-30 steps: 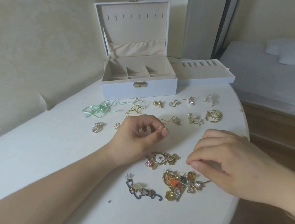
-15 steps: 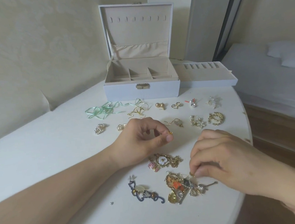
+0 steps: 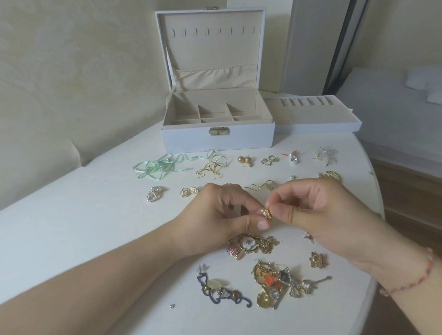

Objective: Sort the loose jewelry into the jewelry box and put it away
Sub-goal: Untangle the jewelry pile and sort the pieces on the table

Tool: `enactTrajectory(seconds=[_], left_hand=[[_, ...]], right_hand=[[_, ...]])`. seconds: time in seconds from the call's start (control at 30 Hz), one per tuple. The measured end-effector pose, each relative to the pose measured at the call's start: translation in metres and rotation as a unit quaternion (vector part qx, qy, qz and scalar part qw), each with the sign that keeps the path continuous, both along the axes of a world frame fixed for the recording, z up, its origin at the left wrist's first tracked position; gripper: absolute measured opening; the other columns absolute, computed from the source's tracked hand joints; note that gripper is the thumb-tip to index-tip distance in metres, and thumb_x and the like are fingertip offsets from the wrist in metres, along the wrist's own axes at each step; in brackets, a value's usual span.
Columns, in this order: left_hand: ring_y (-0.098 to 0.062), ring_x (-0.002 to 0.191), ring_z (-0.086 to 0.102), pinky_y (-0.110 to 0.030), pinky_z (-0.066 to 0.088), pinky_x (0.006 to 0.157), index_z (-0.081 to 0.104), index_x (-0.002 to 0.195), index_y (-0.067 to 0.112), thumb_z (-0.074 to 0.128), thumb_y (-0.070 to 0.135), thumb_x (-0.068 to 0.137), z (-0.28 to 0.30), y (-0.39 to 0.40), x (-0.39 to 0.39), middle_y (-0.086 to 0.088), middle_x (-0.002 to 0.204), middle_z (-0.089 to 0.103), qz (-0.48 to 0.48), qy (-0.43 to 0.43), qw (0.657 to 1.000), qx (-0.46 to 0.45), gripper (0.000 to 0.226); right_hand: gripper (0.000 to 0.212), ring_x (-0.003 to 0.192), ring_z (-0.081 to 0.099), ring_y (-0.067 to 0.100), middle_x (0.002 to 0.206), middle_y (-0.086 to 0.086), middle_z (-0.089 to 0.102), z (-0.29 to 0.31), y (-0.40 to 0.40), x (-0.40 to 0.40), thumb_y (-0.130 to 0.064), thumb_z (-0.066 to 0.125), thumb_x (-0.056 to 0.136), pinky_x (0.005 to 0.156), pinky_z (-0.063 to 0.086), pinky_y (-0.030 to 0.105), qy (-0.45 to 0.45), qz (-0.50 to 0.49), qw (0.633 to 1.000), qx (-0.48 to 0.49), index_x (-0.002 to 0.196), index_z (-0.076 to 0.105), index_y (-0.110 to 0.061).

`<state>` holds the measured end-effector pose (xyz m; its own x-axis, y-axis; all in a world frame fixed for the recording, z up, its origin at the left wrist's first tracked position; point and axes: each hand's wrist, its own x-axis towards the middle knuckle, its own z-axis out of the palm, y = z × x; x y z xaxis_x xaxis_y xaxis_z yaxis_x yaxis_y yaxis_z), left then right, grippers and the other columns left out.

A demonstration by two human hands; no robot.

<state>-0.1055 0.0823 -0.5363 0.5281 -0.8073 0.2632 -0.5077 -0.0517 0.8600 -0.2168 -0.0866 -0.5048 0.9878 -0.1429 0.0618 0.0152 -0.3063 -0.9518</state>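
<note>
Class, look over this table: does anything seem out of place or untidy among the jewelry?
Yes. Near the table's front edge, a tangled heap of jewelry lies jumbled together, while the pieces nearer the jewelry box sit in neat, separate rows. The inner tray rests outside the box, beside it.

**Count on the table**

One open jewelry box (image 3: 218,141) and one removed tray (image 3: 317,126) — two hands, left hand (image 3: 218,217) and right hand (image 3: 321,212). One green ribbon (image 3: 156,168), two round gold studs (image 3: 244,160) — the tangled pile (image 3: 279,281) cannot be counted.
</note>
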Motion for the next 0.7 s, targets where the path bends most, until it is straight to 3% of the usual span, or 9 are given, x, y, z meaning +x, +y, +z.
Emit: enactTrajectory(seconds=[0.17, 0.3, 0.43, 0.5, 0.63, 0.7], left_hand=[[-0.034, 0.068, 0.062, -0.049, 0.051, 0.065, 0.072, 0.086, 0.021, 0.071, 0.044, 0.078, 0.000, 0.000, -0.002, -0.005, 0.081, 0.068, -0.001, -0.011, 1.000, 0.005, 0.024], [-0.033, 0.065, 0.055, -0.045, 0.047, 0.061, 0.069, 0.083, 0.011, 0.063, 0.037, 0.088, 0.002, 0.000, -0.003, -0.011, 0.074, 0.063, -0.013, -0.021, 1.000, -0.006, 0.028], [-0.030, 0.062, 0.049, -0.036, 0.042, 0.058, 0.065, 0.080, -0.002, 0.061, 0.023, 0.093, 0.008, 0.001, -0.002, -0.016, 0.070, 0.057, -0.031, -0.001, 0.999, 0.014, 0.029], [-0.025, 0.062, 0.049, -0.031, 0.041, 0.058, 0.066, 0.079, 0.007, 0.061, 0.021, 0.094, 0.017, 0.005, 0.001, -0.012, 0.069, 0.057, -0.049, 0.000, 0.998, 0.050, 0.021], [-0.001, 0.062, 0.046, -0.015, 0.037, 0.063, 0.063, 0.078, 0.029, 0.060, 0.016, 0.097, 0.044, 0.021, 0.019, 0.016, 0.068, 0.058, -0.115, -0.083, 0.966, 0.217, 0.022], [-0.004, 0.064, 0.048, -0.018, 0.037, 0.063, 0.060, 0.076, 0.029, 0.057, 0.026, 0.097, 0.060, 0.033, 0.027, 0.014, 0.069, 0.058, -0.118, -0.147, 0.942, 0.277, 0.022]], right_hand=[[0.011, 0.065, 0.048, 0.009, 0.069, -0.008, 0.062, -0.002, 0.000, 0.002, -0.022, 0.069, 0.085, 0.061, 0.039, 0.015, 0.012, -0.008, 1.000, -0.023, 0.076, 0.073, -0.027], [0.011, 0.061, 0.045, 0.007, 0.063, -0.013, 0.058, -0.003, 0.000, 0.004, -0.023, 0.068, 0.085, 0.055, 0.035, 0.010, -0.002, -0.009, 0.999, -0.041, 0.076, 0.071, -0.028], [0.007, 0.067, 0.051, 0.021, 0.077, -0.006, 0.063, -0.006, -0.002, 0.004, -0.024, 0.069, 0.084, 0.063, 0.042, 0.019, -0.015, -0.012, 0.999, -0.032, 0.086, 0.070, -0.030], [0.013, 0.069, 0.051, 0.022, 0.087, -0.003, 0.064, -0.007, -0.004, 0.005, -0.022, 0.070, 0.084, 0.068, 0.044, 0.026, -0.027, -0.028, 0.999, -0.022, 0.091, 0.069, -0.033], [0.013, 0.066, 0.050, 0.015, 0.088, -0.003, 0.065, -0.005, -0.007, 0.006, -0.020, 0.069, 0.084, 0.062, 0.044, 0.016, -0.035, -0.036, 0.998, -0.031, 0.089, 0.070, -0.031], [0.010, 0.067, 0.051, 0.025, 0.087, -0.003, 0.066, -0.002, -0.009, 0.004, -0.019, 0.069, 0.084, 0.058, 0.045, 0.019, -0.036, -0.030, 0.998, -0.042, 0.087, 0.070, -0.028]])
